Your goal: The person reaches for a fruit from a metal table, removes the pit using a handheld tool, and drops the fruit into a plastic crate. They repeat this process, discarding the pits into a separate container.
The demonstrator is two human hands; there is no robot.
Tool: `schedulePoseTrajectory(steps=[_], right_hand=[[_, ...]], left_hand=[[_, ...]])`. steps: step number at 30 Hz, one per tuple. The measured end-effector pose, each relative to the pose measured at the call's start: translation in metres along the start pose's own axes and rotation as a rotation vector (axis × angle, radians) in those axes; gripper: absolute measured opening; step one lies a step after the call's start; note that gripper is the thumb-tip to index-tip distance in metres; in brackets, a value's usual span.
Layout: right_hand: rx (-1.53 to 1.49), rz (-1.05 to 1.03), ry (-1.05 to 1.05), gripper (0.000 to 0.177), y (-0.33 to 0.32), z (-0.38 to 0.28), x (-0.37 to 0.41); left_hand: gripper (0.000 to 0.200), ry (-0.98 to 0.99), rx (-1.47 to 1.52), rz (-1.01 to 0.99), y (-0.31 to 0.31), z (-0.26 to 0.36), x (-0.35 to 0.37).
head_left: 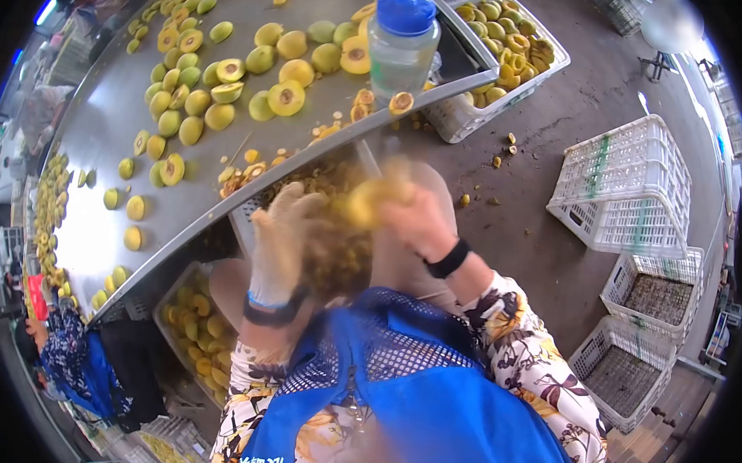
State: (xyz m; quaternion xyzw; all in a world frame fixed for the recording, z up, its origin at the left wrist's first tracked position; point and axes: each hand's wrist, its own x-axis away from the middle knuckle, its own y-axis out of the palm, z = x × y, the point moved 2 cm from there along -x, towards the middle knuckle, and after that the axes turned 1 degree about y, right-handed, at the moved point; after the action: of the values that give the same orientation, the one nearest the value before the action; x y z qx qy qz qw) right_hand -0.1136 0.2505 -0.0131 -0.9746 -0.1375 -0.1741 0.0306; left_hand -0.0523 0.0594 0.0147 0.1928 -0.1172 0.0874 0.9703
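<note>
My right hand (421, 221), blurred by motion, is closed on a yellow fruit (362, 205) like an apricot or small peach; its outline is smeared. To its left, my gloved left hand (278, 242) is raised with its fingers apart and nothing visible in it. Both hands are over a container of pits and scraps (332, 259) between my knees, below the table edge. On the metal table (217, 154) in front of me lie whole and halved yellow-green fruits (287, 98), some halves showing brown pits. Small scraps (254, 170) lie along its rim.
A blue-lidded plastic jug (402, 47) stands at the table's edge. Beyond it is a white crate of fruit (485, 92). Another crate of fruit (197, 331) sits by my left leg. White crates (625, 189) stand at right. A co-worker (80, 359) is at far left.
</note>
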Motion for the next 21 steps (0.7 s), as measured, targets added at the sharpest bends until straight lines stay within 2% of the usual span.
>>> schedulePoseTrajectory(steps=[1, 3, 5, 7, 10, 11, 13, 15, 17, 19, 21], right_hand=[[-0.098, 0.128, 0.077, 0.015, -0.026, 0.007, -0.010], [-0.388, 0.390, 0.244, 0.010, -0.075, 0.023, -0.031], [-0.248, 0.541, 0.254, 0.017, -0.128, 0.056, -0.066], [-0.059, 0.686, 0.325, 0.021, -0.178, 0.094, -0.114], [-0.243, 0.503, 0.290, 0.025, -0.248, 0.134, -0.193], [-0.441, 0.355, 0.388, 0.028, -0.261, 0.137, -0.220], [-0.235, 0.497, 0.344, 0.030, -0.258, 0.111, -0.238], [-0.031, 0.562, 0.277, 0.030, -0.269, 0.114, -0.250], [0.035, 0.582, 0.121, 0.027, -0.248, 0.096, -0.230], [0.036, 0.561, 0.061, 0.027, -0.239, 0.103, -0.212], [0.092, 0.519, -0.031, 0.025, -0.226, 0.100, -0.178]], left_hand=[[0.085, 0.053, 0.017, -0.030, -0.007, 0.003, -0.007], [0.083, 0.119, -0.108, 0.113, -0.025, 0.007, -0.011], [0.079, 0.167, -0.278, 0.266, -0.052, 0.009, -0.011], [0.065, 0.188, -0.331, 0.350, -0.085, 0.012, -0.008], [0.048, 0.178, -0.455, 0.586, -0.099, 0.022, 0.010], [0.043, 0.163, -0.504, 0.685, -0.106, 0.027, 0.016], [0.033, 0.166, -0.725, 0.818, -0.127, 0.032, 0.018], [0.031, 0.337, -1.065, 0.878, -0.131, 0.049, 0.010], [0.035, 0.331, -1.416, 0.857, -0.136, 0.081, -0.013], [0.043, 0.406, -1.731, 0.810, -0.165, 0.100, -0.055], [0.047, 0.207, -1.763, 0.937, -0.195, 0.113, -0.098]])
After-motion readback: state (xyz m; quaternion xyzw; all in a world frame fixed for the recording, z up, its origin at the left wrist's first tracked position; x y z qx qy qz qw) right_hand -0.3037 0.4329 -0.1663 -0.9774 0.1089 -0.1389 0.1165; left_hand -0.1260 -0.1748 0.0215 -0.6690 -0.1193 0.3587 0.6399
